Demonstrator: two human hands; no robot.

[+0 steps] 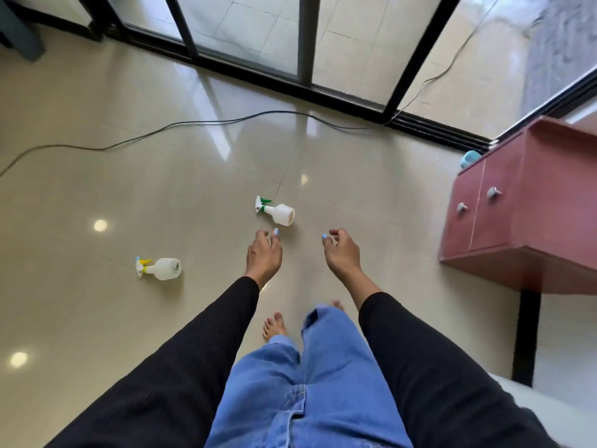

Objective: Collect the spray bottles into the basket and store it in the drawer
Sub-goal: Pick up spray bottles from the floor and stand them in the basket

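White plastic bottles lie toppled on the floor, the green-nozzled one (276,211) just beyond the left hand (263,253) fingers, the yellow-nozzled one (159,268) well to their left, and both hands, right (341,252) too, hang loosely curled and empty, seemingly poised to reach; no basket shows.

Bare floor (193,195) (cabinet (529,202) rightward)

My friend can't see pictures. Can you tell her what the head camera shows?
Two white spray bottles lie on a shiny tiled floor, one green-topped, one yellow-topped. A standing person's left hand and right hand hang empty above them, beside a red cabinet.
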